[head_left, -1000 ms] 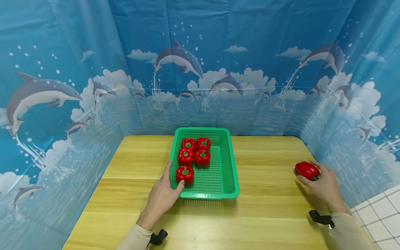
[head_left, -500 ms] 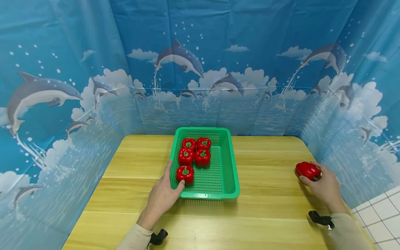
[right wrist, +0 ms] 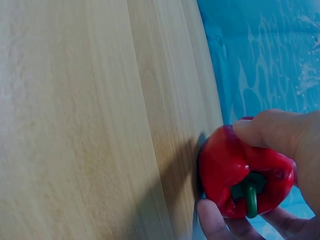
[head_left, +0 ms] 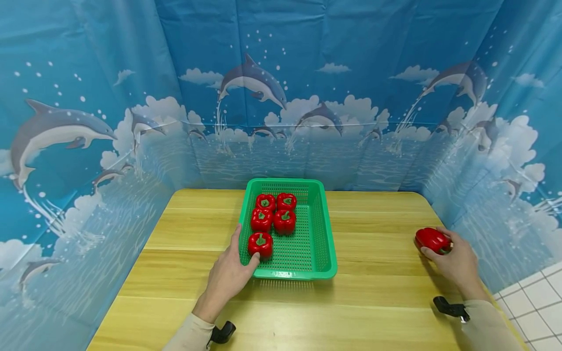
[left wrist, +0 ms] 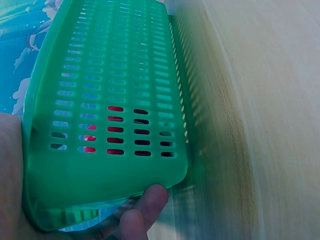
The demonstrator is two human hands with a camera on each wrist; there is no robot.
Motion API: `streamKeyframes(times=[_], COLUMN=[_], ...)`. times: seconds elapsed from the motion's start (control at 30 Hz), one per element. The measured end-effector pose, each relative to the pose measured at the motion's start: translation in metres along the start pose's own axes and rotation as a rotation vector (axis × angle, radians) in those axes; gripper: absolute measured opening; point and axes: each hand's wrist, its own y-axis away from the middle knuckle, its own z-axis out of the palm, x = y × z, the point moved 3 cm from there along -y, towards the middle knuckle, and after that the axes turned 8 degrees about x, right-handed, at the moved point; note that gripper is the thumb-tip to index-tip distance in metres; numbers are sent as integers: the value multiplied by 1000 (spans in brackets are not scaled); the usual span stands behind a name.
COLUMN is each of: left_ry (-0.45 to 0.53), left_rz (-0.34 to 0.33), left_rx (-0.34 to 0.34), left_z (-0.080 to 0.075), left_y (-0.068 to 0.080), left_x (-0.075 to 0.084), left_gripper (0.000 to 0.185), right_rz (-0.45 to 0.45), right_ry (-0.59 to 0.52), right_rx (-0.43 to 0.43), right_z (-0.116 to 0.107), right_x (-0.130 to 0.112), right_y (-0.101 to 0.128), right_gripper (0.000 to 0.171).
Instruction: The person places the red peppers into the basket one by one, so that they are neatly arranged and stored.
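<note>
A green perforated plastic basket (head_left: 326, 234) stands mid-table with several red bell peppers (head_left: 284, 222) inside, stems up, grouped toward its left side. My left hand (head_left: 230, 273) grips the basket's front left corner, its thumb over the rim beside the nearest pepper (head_left: 260, 245). In the left wrist view, fingertips (left wrist: 153, 200) curl under the basket wall (left wrist: 100, 175). Far to the right, my right hand (head_left: 458, 261) holds another red bell pepper (head_left: 430, 240), which lies on its side at the table. The right wrist view shows thumb and fingers around that pepper (right wrist: 225, 160), its green stem facing the camera.
The light wooden table (head_left: 373, 312) has rounded far corners. A blue dolphin-print curtain (head_left: 281, 156) rises along its back and both sides. White floor tiles (head_left: 537, 297) show past the right edge. Each wrist wears a black camera mount (head_left: 223, 333).
</note>
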Motion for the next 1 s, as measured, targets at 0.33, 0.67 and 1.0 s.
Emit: streamKeyframes(times=[0.33, 0.67, 1.0], left_ry=[-10, -9, -6], left_rz=[-4, -5, -3], left_rx=[0, -2, 1], left_z=[1, 1, 1], left_y=[0, 0, 0], left_x=[0, -1, -2], left_gripper=[103, 103, 103], right_rz=[-1, -21, -38], right_ry=[-18, -30, -49], right_rx=[12, 9, 11], right_z=[2, 0, 0], right_x=[-4, -16, -28], right_y=[2, 3, 5], right_gripper=[77, 75, 76])
